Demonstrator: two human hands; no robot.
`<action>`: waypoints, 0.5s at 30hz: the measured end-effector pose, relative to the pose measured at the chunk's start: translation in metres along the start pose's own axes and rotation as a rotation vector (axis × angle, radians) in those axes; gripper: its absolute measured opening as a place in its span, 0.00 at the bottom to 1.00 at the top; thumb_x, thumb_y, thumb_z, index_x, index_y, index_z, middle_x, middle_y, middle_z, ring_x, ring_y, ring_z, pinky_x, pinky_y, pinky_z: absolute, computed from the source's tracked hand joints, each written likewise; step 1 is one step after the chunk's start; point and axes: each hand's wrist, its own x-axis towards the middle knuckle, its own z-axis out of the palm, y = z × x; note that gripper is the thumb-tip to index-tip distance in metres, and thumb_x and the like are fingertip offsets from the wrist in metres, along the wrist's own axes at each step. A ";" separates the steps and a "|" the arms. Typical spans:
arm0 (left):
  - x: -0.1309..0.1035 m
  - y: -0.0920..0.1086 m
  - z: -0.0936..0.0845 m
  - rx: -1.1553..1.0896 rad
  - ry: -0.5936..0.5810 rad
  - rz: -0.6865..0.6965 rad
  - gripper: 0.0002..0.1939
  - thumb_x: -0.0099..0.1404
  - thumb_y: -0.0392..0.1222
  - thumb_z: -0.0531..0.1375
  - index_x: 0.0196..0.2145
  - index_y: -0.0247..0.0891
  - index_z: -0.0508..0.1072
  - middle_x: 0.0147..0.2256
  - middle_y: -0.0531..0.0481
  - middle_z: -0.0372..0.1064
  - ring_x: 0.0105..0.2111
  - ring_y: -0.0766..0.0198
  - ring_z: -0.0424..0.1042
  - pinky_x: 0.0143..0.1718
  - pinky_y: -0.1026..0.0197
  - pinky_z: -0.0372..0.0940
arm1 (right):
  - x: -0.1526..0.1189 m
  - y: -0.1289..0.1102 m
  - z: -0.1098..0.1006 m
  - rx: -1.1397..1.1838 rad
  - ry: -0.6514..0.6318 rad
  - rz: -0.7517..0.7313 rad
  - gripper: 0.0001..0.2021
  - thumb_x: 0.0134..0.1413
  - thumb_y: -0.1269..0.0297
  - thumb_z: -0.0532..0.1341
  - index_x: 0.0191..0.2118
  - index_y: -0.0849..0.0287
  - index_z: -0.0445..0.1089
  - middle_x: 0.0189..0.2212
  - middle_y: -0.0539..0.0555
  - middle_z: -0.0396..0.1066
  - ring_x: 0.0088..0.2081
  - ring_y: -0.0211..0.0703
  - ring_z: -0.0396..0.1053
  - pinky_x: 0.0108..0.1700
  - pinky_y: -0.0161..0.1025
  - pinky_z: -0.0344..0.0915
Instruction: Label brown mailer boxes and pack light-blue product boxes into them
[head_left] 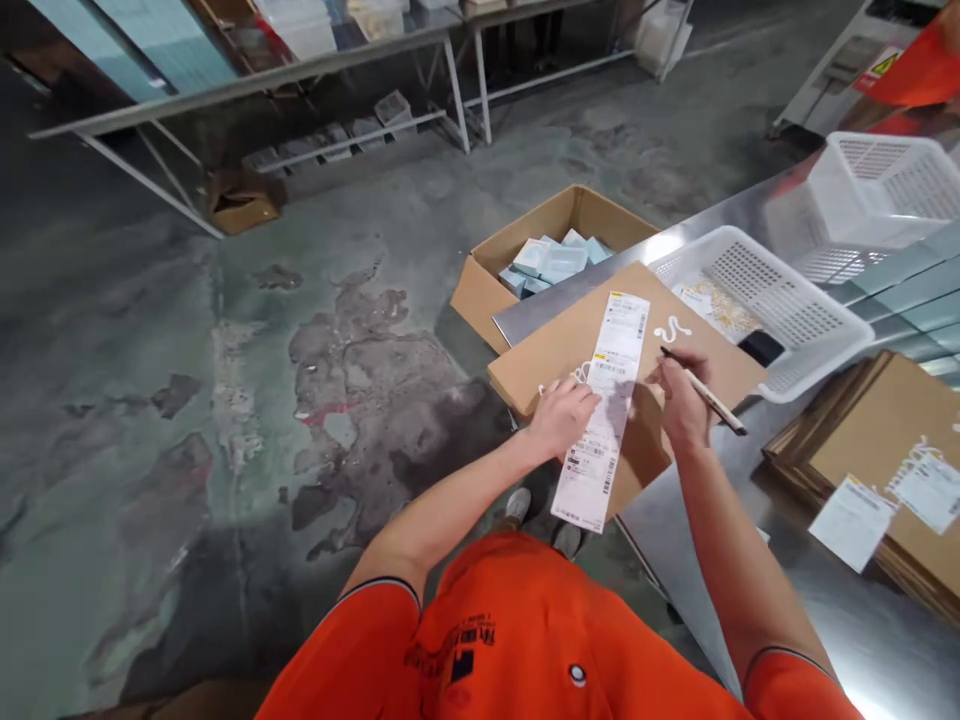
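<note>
Several small boxes (pixel 534 258) sit in the carton (pixel 480 300) beyond the cardboard (pixel 555 338). Right of the cardboard, a basket (pixel 821 320) holds a black object (pixel 761 347) and small yellowish pieces (pixel 724 305), too blurred to name surely. Across the cardboard lies the label strip (pixel 615 392); the left hand (pixel 564 412) rests on it, fingers extended, while the right hand (pixel 684 400) pinches a pen (pixel 714 403) over the cardboard. Beneath is a metal counter (pixel 675 520); left of the cardboard spreads stained floor (pixel 262 330).

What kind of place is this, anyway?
Probably a packing or shipping area: a printed label strip lies on cardboard, an open carton holds small boxes, and more cardboard is stacked nearby.
</note>
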 end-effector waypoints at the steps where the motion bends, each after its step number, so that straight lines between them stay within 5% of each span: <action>1: 0.001 -0.001 0.001 -0.014 0.013 -0.006 0.10 0.71 0.37 0.55 0.42 0.38 0.77 0.42 0.43 0.75 0.46 0.53 0.69 0.47 0.53 0.61 | 0.004 -0.004 0.003 0.017 0.022 -0.038 0.16 0.47 0.54 0.68 0.40 0.54 0.67 0.33 0.48 0.72 0.30 0.37 0.69 0.35 0.39 0.70; 7: -0.004 -0.010 0.012 -0.075 0.115 0.023 0.12 0.70 0.38 0.55 0.45 0.41 0.77 0.59 0.45 0.69 0.61 0.47 0.62 0.58 0.45 0.58 | -0.012 -0.008 0.018 -0.120 -0.034 -0.147 0.17 0.51 0.57 0.66 0.47 0.56 0.70 0.42 0.54 0.75 0.36 0.43 0.73 0.41 0.44 0.70; 12: -0.010 -0.014 0.023 -0.043 0.167 0.048 0.14 0.70 0.39 0.54 0.48 0.41 0.77 0.58 0.47 0.72 0.63 0.43 0.60 0.64 0.39 0.51 | -0.025 0.013 0.022 -0.419 -0.259 -0.121 0.14 0.55 0.54 0.63 0.44 0.56 0.72 0.38 0.55 0.76 0.37 0.46 0.73 0.42 0.45 0.69; 15: -0.012 -0.014 0.026 -0.001 0.185 0.050 0.14 0.71 0.40 0.54 0.48 0.42 0.77 0.58 0.47 0.71 0.64 0.44 0.60 0.65 0.36 0.48 | -0.019 0.025 0.019 -0.509 -0.247 -0.122 0.11 0.55 0.54 0.63 0.40 0.55 0.71 0.32 0.52 0.74 0.32 0.43 0.70 0.37 0.42 0.68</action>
